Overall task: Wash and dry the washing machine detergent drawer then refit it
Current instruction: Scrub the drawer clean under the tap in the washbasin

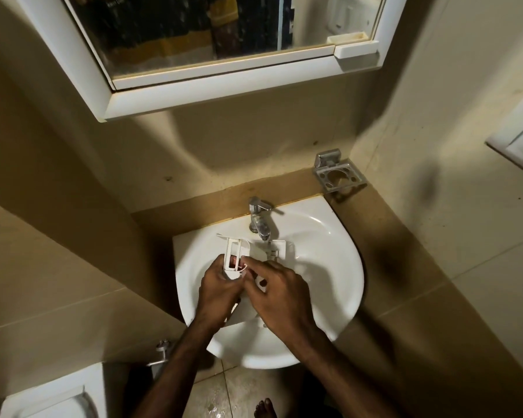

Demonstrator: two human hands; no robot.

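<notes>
Gripping a white slotted detergent drawer (234,256), both hands.

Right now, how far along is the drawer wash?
Done: the detergent drawer is out of the machine and in the sink, under the tap.
In hand: washing. The left hand grips a white insert piece; the right hand works on it with its fingertips. Whether water is running is hard to tell.
Left: finishing the wash, drying (no cloth in view) and refitting; the machine is out of frame.
</notes>
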